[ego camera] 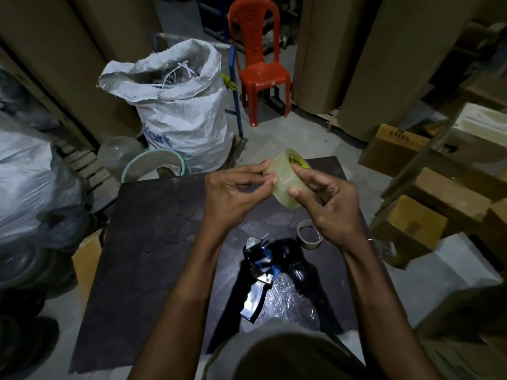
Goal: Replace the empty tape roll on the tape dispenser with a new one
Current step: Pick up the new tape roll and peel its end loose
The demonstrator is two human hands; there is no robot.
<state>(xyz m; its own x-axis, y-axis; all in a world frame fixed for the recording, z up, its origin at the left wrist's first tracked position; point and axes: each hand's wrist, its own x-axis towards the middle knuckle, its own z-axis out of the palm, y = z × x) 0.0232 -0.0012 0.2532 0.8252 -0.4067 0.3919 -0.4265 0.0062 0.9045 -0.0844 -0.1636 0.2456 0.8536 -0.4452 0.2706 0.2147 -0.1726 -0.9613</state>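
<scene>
A full roll of clear tape [285, 176] with a yellow label is held above the dark board [153, 237]. My right hand [326, 204] grips it from the right, thumb across its outer face. My left hand [233, 193] pinches at the roll's left edge with thumb and forefinger. Below the hands, the blue and metal tape dispenser [260, 272] lies on the board, handle toward me, its hub bare. An empty cardboard tape core [308, 234] stands on the board just right of the dispenser, partly behind my right wrist.
Crumpled clear plastic wrap [290, 294] lies right of the dispenser handle. A white sack [181, 105] and a red plastic chair [259, 56] stand beyond the board. A bucket [153, 165] sits at the board's far left corner. Cardboard boxes [417, 215] are stacked on the right.
</scene>
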